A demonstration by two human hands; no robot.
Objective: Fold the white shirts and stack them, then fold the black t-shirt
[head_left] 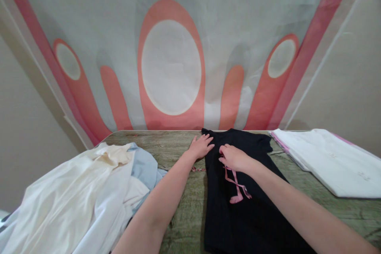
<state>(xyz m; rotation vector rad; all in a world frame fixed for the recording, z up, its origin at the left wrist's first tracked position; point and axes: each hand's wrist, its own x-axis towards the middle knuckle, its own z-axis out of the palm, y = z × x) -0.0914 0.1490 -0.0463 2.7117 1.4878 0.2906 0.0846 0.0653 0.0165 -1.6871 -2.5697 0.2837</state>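
A black T-shirt with a pink long-legged print lies spread on the wooden table, its neck end toward the back edge. My left hand rests at the shirt's upper left edge, open, with the fingers spread over the cloth. Over the chest of the shirt, my right hand is closed, its curled fingers pinching the black fabric beside the print. The hand covers the upper part of that print.
To the left is a loose heap of cream, white and light blue clothes. A stack of folded white garments lies at the right. The wooden table ends against a wall covering with pink and white shapes.
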